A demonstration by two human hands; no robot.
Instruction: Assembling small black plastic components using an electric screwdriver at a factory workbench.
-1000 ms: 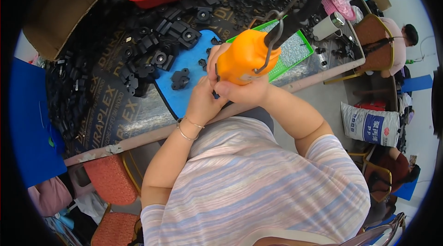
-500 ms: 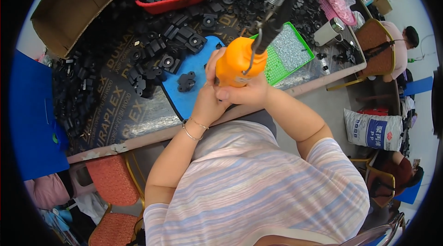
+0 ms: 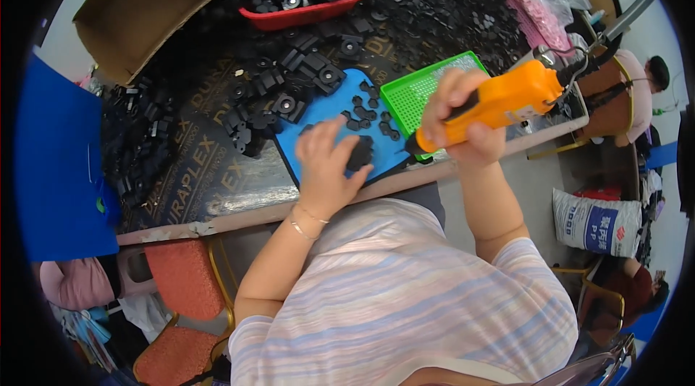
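My right hand [image 3: 463,118] is wrapped round an orange electric screwdriver [image 3: 517,93], which lies tilted with its dark tip pointing left, just off the right edge of a blue mat [image 3: 300,147]. On that mat, my left hand [image 3: 324,169] has its fingers spread, slightly blurred. Beside its thumb and fingertips is a dark block-like part [image 3: 360,154]; whether they touch it I cannot tell. Several small black link-shaped pieces [image 3: 358,112] lie farther up the mat. A green perforated tray [image 3: 413,93] stands right of the mat, partly hidden behind my right hand and the screwdriver.
Black assemblies [image 3: 311,71] are heaped beyond the mat, with a red basket [image 3: 304,18] of similar parts at the back. An open cardboard box [image 3: 156,13] stands far left. A cable and arm [image 3: 626,17] run from the screwdriver to the upper right. Other people sit at right.
My hands have parted. The screwdriver has swung from upright over the mat to a slant at the right, still in my right hand. My left hand has opened, and the view has shifted slightly.
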